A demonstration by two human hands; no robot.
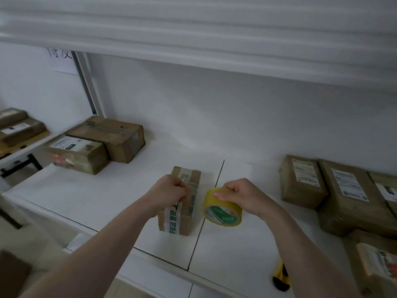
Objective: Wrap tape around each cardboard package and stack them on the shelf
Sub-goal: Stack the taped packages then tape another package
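Observation:
A small brown cardboard package (187, 211) with printed white tape stands on the white shelf (107, 201), near its middle. My left hand (169, 193) lies on top of the package with curled fingers pinching at its upper edge. Just to the right, my right hand (240, 195) grips a yellow roll of tape (222, 209), held on edge slightly above the shelf surface. A narrow gap separates the roll from the package. I cannot make out a tape strip between them.
Two brown boxes (103, 145) lie at the shelf's back left, and more (19, 127) on a lower shelf further left. Several labelled boxes (343, 190) crowd the right side. A yellow-black utility knife (281, 277) lies at the front edge. Another shelf (193, 39) hangs overhead.

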